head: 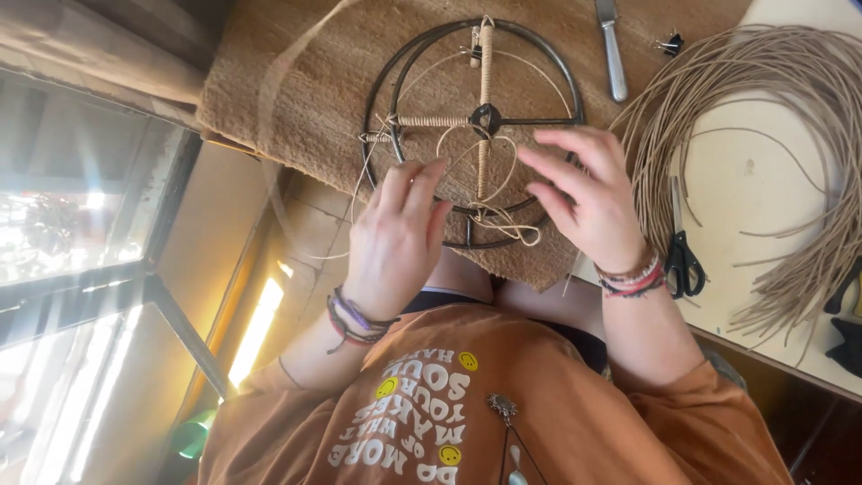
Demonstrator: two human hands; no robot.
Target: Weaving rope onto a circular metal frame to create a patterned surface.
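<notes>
Left hand (395, 235) pinches cord (503, 180) at frame (473, 130) 7 o'clock; right hand (584, 193) fingers spread open. Slack loop may snag the hub or loosen the wrap.

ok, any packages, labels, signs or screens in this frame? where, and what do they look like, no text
No packages, signs or screens.
Printed shirt: bottom centre, worn by the person; orange, with a block of white lettering and small yellow smiley faces, seen upside down.
Nothing else carries print: the dark metal ring frame with cord wrapped around its spokes, the coil of tan cord, the black scissors and the knife are unmarked.
</notes>
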